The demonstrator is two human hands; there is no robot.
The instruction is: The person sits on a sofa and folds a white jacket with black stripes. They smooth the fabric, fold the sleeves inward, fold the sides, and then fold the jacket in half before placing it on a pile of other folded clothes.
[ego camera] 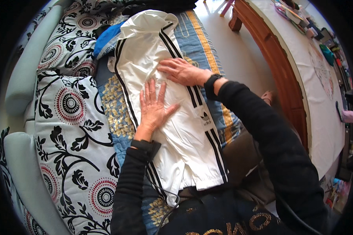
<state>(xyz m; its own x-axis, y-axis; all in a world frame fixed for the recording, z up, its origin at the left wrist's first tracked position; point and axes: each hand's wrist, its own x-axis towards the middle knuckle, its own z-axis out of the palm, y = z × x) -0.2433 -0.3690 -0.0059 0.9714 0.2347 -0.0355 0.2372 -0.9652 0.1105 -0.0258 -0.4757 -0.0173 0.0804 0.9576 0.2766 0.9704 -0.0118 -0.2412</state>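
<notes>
Lengthwise in front of me lies a white Adidas garment in thin, creased fabric, with black stripes down both long sides and a logo patch on the right. Its far end is bunched up, and a gathered elastic edge shows at the end near my lap. My left hand rests palm down on its middle, fingers and thumb spread. Slightly farther off, my right hand lies flat across it from the right, fingers slightly apart. Both palms press on the cloth without gripping it.
Under the garment is a blue and gold quilted cover. A blue cloth item bearing writing lies at its far left. Patterned cushions line the left side. A wooden table with a white cloth stands right. A cable crosses near my lap.
</notes>
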